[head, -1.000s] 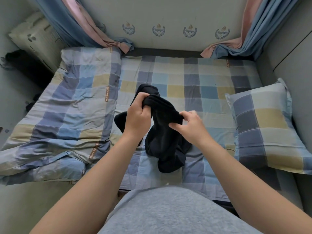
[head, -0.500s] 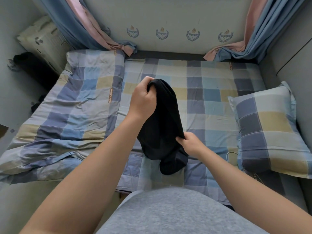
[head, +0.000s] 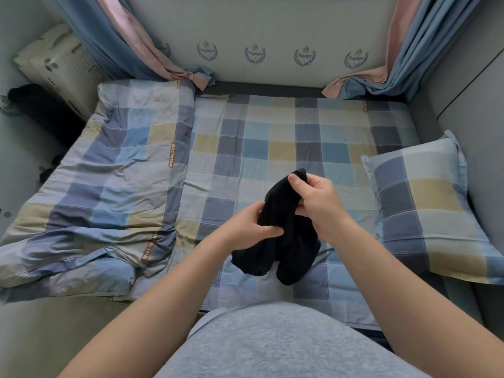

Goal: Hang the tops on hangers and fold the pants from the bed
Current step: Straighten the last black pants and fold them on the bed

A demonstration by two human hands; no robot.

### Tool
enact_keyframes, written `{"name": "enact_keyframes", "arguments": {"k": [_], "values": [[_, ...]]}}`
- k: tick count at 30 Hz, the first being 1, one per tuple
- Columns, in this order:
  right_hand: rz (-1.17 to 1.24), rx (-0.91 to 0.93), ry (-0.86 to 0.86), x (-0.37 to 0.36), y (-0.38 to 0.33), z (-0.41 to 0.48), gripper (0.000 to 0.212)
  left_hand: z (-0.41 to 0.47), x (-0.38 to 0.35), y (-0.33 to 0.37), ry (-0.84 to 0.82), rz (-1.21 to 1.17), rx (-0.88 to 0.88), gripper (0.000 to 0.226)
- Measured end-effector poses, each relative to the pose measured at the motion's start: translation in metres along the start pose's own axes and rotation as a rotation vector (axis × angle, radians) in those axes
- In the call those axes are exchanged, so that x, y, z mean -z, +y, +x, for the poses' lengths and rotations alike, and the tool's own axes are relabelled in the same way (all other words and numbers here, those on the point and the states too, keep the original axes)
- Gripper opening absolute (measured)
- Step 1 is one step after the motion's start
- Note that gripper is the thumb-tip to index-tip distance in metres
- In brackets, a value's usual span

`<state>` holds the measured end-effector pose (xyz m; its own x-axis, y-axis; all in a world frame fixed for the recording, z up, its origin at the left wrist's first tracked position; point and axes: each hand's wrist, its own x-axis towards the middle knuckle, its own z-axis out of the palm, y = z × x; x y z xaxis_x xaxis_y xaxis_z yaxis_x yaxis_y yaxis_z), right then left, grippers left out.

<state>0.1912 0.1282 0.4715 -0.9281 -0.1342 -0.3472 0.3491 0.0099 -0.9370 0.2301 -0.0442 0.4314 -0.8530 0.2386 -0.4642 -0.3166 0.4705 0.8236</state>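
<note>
Black garment (head: 297, 249) bunched in both hands, low over the bed (head: 272, 137), near side.
Your left hand (head: 251, 230) curls its fingers round the middle; right hand (head: 319, 203) pinches the top edge between thumb and fingers. Can't tell top or pants yet. Find the waistband or hem, take both corners, shake it flat before you fold.
</note>
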Motion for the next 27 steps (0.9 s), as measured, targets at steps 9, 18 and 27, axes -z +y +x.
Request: {"name": "enact_keyframes", "arguments": {"k": [9,18,27], "values": [[0.061,0.127,-0.099,0.003,-0.023,-0.011,0.024,-0.003,-0.004,0.017,0.314,-0.168,-0.158,0.024],[-0.411,-0.039,-0.239,0.012,0.053,-0.019,0.078,-0.016,0.025,0.071,0.392,-0.447,-0.25,0.023],[-0.378,-0.049,-0.052,0.017,0.074,-0.005,0.015,-0.009,0.033,0.069,0.395,-0.408,-0.228,0.016]]}}
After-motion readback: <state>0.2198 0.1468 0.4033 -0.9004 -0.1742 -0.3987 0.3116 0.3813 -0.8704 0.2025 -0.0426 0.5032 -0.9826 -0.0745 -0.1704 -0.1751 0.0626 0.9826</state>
